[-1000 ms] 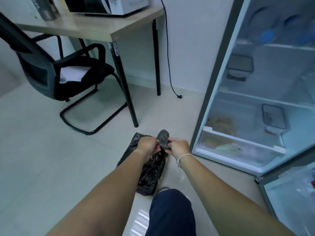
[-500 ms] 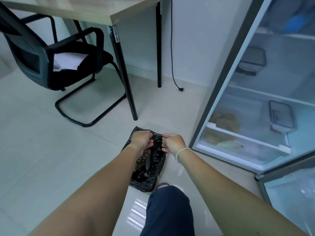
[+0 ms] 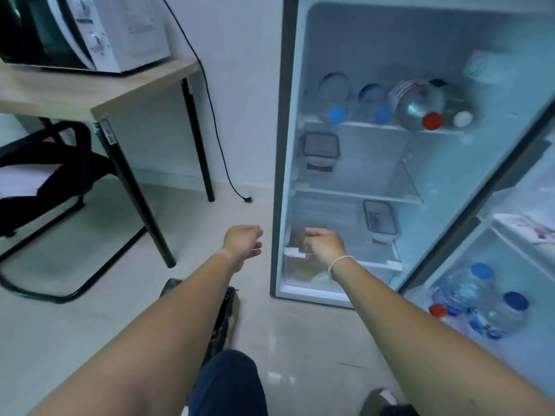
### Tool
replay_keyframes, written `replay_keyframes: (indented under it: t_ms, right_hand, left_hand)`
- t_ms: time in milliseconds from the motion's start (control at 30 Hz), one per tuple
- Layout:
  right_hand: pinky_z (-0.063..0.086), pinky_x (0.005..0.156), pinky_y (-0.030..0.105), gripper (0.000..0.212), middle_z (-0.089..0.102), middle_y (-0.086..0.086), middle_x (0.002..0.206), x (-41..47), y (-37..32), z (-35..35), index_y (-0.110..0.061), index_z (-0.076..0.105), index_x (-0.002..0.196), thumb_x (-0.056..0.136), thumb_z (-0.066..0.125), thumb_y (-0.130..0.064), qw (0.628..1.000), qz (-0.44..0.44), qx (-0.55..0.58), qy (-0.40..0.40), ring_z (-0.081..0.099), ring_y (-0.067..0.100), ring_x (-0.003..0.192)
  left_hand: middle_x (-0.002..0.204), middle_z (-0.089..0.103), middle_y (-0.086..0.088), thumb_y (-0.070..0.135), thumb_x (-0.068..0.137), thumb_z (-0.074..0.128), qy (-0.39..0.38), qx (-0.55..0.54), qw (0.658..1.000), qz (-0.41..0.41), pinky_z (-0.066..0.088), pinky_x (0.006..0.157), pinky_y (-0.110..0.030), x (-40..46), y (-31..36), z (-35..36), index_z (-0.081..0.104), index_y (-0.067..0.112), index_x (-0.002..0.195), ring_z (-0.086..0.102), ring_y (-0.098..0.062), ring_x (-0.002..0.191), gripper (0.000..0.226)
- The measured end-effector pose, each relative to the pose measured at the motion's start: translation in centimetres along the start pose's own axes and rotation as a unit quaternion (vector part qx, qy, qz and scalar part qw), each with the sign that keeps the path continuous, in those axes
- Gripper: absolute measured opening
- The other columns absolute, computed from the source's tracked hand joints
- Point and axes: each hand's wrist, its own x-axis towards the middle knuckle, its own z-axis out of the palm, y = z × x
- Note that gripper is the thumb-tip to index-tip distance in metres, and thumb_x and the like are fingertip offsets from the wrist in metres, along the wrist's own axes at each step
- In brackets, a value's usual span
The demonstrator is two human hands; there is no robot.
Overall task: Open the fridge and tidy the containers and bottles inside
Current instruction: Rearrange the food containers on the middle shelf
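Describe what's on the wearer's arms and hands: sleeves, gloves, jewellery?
Both forearms are bare, no sleeves in view. The left hand has no glove, ring or band visible. The right hand is also ungloved; a thin white band circles its wrist. No watch or markings can be made out.

At the upper left of the frame a white boxy microwave oven (image 3: 120, 31) with a dark glass door is sitting on a pale wood-grain table (image 3: 90, 94) with black metal legs. At the left edge a black chair (image 3: 45, 175) is showing a white patch on its seat. The open fridge (image 3: 375, 55) is glowing pale blue-white inside, framed in dark grey. On its top shelf, clear plastic bottles are showing blue caps (image 3: 337, 114), one red cap (image 3: 432, 121) and one white cap (image 3: 462, 118). Low in the right-hand door, clear bottles (image 3: 492, 307) are wearing blue and red caps. A crumpled glossy black plastic bag (image 3: 223, 319) is lying on the pale grey tiled floor (image 3: 60, 340). A thin white band (image 3: 341, 261) is circling the right wrist.
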Motion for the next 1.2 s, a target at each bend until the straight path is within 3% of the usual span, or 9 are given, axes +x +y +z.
replay_keyframes:
  t_ms: [100,200,300,500,600,733,900,1033,1200]
  right_hand:
    - [0.046,0.072,0.031,0.038,0.059,0.005,0.081,0.0,-0.7,-4.1,-0.002,0.063,0.119,0.084,0.05,0.006,0.999,-0.016,0.006,0.037,0.052,0.023,0.071]
    - [0.043,0.087,0.031,0.04,0.053,0.005,0.093,0.2,-1.3,-8.2,-0.003,0.061,0.123,0.085,0.049,0.004,0.996,-0.038,-0.015,0.074,0.05,0.018,0.081]
    - [0.046,0.098,0.037,0.039,0.051,0.005,0.098,0.1,-1.6,-11.7,-0.004,0.058,0.126,0.088,0.048,-0.001,0.994,-0.046,-0.05,0.09,0.049,0.019,0.089]
    - [0.045,0.084,0.034,0.038,0.051,0.007,0.088,-0.8,-1.2,-14.7,-0.002,0.064,0.119,0.085,0.047,0.003,0.988,-0.054,-0.002,0.148,0.046,0.02,0.084]
    - [0.042,0.082,0.031,0.04,0.052,0.008,0.089,-1.3,-1.1,-15.4,-0.002,0.063,0.121,0.084,0.047,0.004,0.988,-0.054,-0.002,0.145,0.047,0.022,0.084]
    - [0.046,0.104,0.041,0.04,0.066,0.014,0.113,-2.2,-1.4,-16.1,-0.005,0.063,0.122,0.085,0.049,0.001,0.986,-0.059,-0.012,0.154,0.061,0.029,0.107]
    - [0.048,0.1,0.046,0.04,0.061,0.009,0.099,-2.8,-2.4,-17.0,-0.003,0.063,0.12,0.083,0.05,0.003,0.984,-0.078,0.003,0.158,0.054,0.021,0.094]
    - [0.048,0.1,0.046,0.041,0.061,0.007,0.101,-3.0,-2.7,-17.3,-0.004,0.062,0.122,0.083,0.051,0.002,0.983,-0.084,0.008,0.163,0.06,0.028,0.104]
    - [0.048,0.101,0.044,0.038,0.065,0.013,0.109,-1.9,-1.3,-17.1,-0.004,0.063,0.121,0.085,0.052,-0.001,0.984,-0.064,0.026,0.166,0.062,0.028,0.103]
  left_hand:
    - [0.096,0.056,-0.01,0.008,0.093,0.051,-0.03,0.02,0.999,0.023,0.048,0.06,-0.023,-0.9,1.8,3.5,0.056,0.001,0.122,0.051,-0.016,0.065,0.03]
    - [0.08,0.052,-0.008,0.005,0.092,0.051,-0.06,0.031,0.997,0.049,0.044,0.05,-0.021,-2.0,3.4,6.9,0.059,0.009,0.093,0.045,-0.016,0.059,0.009]
    - [0.069,0.044,-0.004,0.004,0.092,0.05,-0.083,0.051,0.993,0.07,0.043,0.048,-0.022,-3.0,4.5,9.8,0.055,0.016,0.077,0.041,-0.018,0.057,0.02]
    - [0.068,0.046,-0.001,0.007,0.095,0.049,-0.107,0.074,0.987,0.091,0.039,0.048,-0.018,-4.7,5.9,12.8,0.056,0.003,0.124,0.043,-0.013,0.057,0.03]
    - [0.068,0.044,-0.001,0.006,0.095,0.049,-0.105,0.087,0.986,0.092,0.038,0.05,-0.02,-5.4,6.3,13.3,0.054,-0.001,0.127,0.04,-0.014,0.057,0.033]
    - [0.068,0.042,-0.001,0.005,0.094,0.049,-0.114,0.096,0.983,0.102,0.038,0.053,-0.022,-6.2,6.7,13.6,0.054,0.005,0.124,0.039,-0.014,0.057,0.03]
    - [0.074,0.049,-0.002,0.008,0.094,0.051,-0.113,0.108,0.98,0.126,0.042,0.06,-0.023,-7.1,7.9,13.6,0.054,0.004,0.126,0.047,-0.016,0.065,0.033]
    - [0.091,0.054,-0.007,0.01,0.094,0.052,-0.111,0.131,0.975,0.139,0.046,0.067,-0.025,-7.3,8.3,13.6,0.052,0.001,0.13,0.05,-0.023,0.086,0.037]
    - [0.086,0.053,-0.007,0.009,0.093,0.053,-0.109,0.147,0.973,0.139,0.042,0.059,-0.023,-6.3,7.3,14.1,0.051,0.001,0.132,0.049,-0.018,0.068,0.04]
